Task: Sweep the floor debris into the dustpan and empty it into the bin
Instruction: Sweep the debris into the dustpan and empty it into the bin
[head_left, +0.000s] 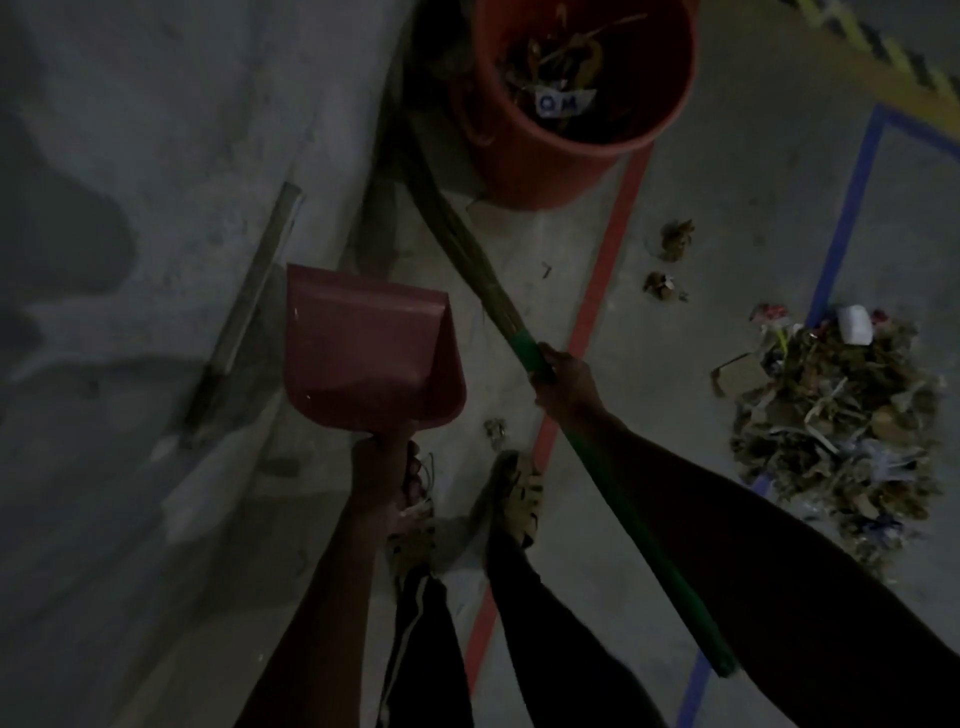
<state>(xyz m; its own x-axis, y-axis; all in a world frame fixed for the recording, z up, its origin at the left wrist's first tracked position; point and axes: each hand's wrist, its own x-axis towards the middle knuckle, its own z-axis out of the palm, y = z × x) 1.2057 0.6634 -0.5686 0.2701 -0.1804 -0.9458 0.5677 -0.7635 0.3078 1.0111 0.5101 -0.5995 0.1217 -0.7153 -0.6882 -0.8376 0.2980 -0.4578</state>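
- Right now your left hand (382, 467) is curled round the handle of the red dustpan (371, 348), gripping it just below the pan, which you hold off the floor with its open mouth facing away from you towards the wall.
- Your right hand (563, 379) is wrapped round the green handle of the broom (524, 353), close to where the green sleeve meets the straw-coloured bristles; the fingers are folded tight on the shaft.
- You have the broom slanted: its bristle end runs up and left towards the foot of the bin, and its handle end passes down under your right forearm.
- The orange bin (566, 98) stands ahead of you against the wall, holding dry leaves and a scrap of paper with lettering.
- The main debris pile (836, 421), a heap of leaves, paper and torn bits, lies on the floor well to your right, across a blue floor line (847, 208).
- Two small clumps of leaves (675, 239) sit between the bin and the pile, and another scrap lies just by your feet.
- A red floor line (602, 270) runs from the bin back between your sandalled feet (514, 493).
- Everything is dim and slightly blurred, so finer details cannot be told.
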